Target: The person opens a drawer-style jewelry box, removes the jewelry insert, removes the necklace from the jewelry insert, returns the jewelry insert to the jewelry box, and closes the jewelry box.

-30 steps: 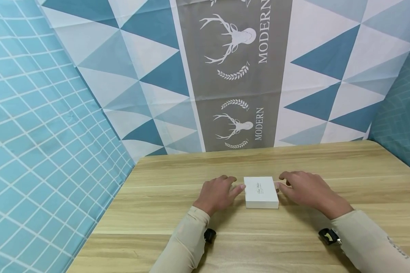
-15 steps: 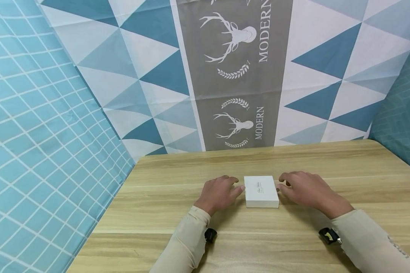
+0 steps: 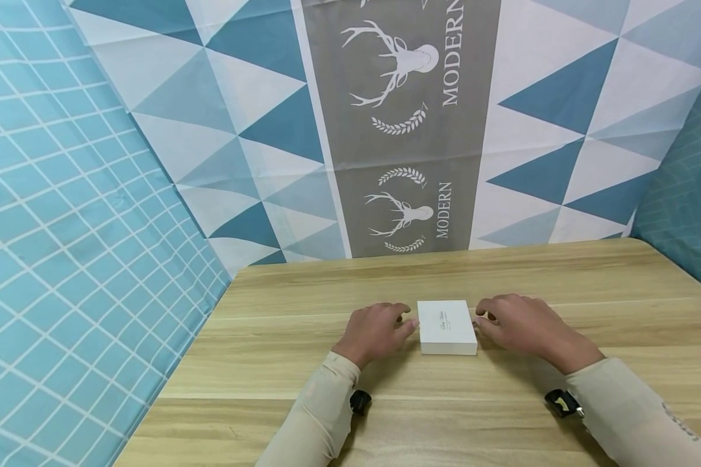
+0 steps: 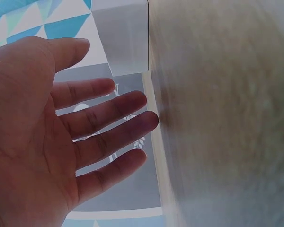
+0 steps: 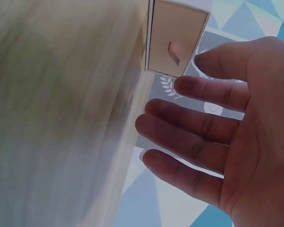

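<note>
A small white box with fine lettering on its lid lies flat on the wooden table between the two hands. In the right wrist view its end is a tan drawer panel with a short ribbon pull tab. My left hand is at the box's left side, thumb tip right by its edge, fingers loosely spread and holding nothing. On the opposite side my right hand has its thumb and index finger near the tab, palm bare in the right wrist view. In the left wrist view the box's plain white side shows beyond the thumb.
The wooden table ends at the back against a patterned cloth with deer heads and triangles. A blue gridded cloth hangs on the left, a teal one on the right. Black straps sit at both wrists.
The left hand's fingers have shifted very slightly toward the box, and its thumb has drawn in a little. The right hand's index finger has curled slightly; the box stays in place.
</note>
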The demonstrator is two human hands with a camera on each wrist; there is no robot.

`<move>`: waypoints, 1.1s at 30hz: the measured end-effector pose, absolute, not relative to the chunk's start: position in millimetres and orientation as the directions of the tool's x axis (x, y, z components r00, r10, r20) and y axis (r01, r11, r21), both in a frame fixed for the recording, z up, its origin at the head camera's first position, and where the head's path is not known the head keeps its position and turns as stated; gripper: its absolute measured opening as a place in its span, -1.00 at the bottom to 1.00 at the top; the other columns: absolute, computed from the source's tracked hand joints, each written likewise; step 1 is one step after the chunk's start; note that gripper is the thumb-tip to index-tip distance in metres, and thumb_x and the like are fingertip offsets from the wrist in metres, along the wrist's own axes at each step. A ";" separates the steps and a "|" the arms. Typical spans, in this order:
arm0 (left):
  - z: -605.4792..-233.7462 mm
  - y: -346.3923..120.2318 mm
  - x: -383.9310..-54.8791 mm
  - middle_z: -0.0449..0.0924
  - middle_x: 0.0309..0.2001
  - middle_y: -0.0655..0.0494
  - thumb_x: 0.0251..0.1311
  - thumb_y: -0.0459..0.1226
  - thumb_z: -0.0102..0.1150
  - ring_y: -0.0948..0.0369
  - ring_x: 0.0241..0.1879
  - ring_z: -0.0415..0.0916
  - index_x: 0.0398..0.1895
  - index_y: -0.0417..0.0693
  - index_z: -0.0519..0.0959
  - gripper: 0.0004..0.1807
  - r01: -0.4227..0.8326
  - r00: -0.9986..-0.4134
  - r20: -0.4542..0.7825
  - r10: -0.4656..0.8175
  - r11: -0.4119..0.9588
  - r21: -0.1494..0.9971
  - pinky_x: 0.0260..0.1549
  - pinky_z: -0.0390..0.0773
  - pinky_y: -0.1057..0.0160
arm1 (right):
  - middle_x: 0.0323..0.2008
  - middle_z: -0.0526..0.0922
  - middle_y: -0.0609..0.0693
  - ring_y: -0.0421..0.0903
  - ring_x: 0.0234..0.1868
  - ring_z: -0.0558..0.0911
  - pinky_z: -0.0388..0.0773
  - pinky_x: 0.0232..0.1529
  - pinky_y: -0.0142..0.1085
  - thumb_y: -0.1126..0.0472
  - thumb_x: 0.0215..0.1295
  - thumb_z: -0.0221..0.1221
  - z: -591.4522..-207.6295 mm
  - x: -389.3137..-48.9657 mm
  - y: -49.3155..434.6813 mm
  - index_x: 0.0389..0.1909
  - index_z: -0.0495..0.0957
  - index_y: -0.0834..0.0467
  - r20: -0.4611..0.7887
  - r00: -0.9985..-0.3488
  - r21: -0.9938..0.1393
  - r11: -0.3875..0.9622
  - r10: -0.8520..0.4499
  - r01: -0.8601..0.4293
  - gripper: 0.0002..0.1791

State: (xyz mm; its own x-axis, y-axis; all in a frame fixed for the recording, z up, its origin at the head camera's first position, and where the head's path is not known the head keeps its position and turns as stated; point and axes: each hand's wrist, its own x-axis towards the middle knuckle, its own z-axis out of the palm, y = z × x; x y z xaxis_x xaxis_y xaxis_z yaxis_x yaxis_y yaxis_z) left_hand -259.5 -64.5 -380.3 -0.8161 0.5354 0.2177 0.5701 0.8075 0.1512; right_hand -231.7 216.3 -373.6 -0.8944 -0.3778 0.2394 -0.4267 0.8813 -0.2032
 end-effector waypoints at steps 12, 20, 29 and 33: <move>-379.4 -63.3 -259.0 0.71 -0.12 0.19 0.46 0.04 0.02 0.27 -0.12 0.63 0.19 0.07 0.61 -0.58 0.580 -0.814 0.184 0.551 0.793 0.188 -0.19 0.59 0.15 | -0.34 0.68 -0.11 -0.23 -0.40 0.55 0.51 -0.39 -0.15 0.09 0.35 0.22 -374.0 -232.0 214.6 -0.17 0.70 0.11 0.224 -0.896 -0.209 0.879 -0.383 -0.428 -0.80; -379.1 -62.6 -258.4 0.71 -0.12 0.19 0.45 0.03 0.04 0.28 -0.13 0.63 0.19 0.08 0.61 -0.59 0.594 -0.803 0.189 0.565 0.783 0.186 -0.21 0.59 0.17 | -0.35 0.67 -0.12 -0.23 -0.40 0.55 0.52 -0.39 -0.14 0.10 0.36 0.21 -374.2 -231.9 214.9 -0.17 0.69 0.11 0.221 -0.893 -0.211 0.875 -0.392 -0.436 -0.81; -378.0 -61.9 -257.2 0.70 -0.16 0.23 0.44 0.01 0.04 0.29 -0.16 0.62 -0.03 0.11 0.60 -0.73 0.621 -0.784 0.169 0.597 0.753 0.217 -0.23 0.57 0.21 | -0.35 0.67 -0.12 -0.23 -0.40 0.56 0.53 -0.37 -0.12 0.11 0.35 0.21 -375.4 -232.0 214.5 -0.18 0.69 0.11 0.219 -0.890 -0.204 0.873 -0.400 -0.442 -0.82; -377.3 -61.4 -256.7 0.70 -0.21 0.27 0.44 0.00 0.03 0.31 -0.18 0.62 -0.22 0.15 0.51 -0.81 0.629 -0.777 0.165 0.607 0.741 0.235 -0.27 0.54 0.24 | -0.35 0.67 -0.12 -0.24 -0.41 0.55 0.52 -0.39 -0.15 0.12 0.35 0.22 -375.8 -232.2 214.2 -0.18 0.69 0.12 0.214 -0.891 -0.203 0.874 -0.400 -0.441 -0.82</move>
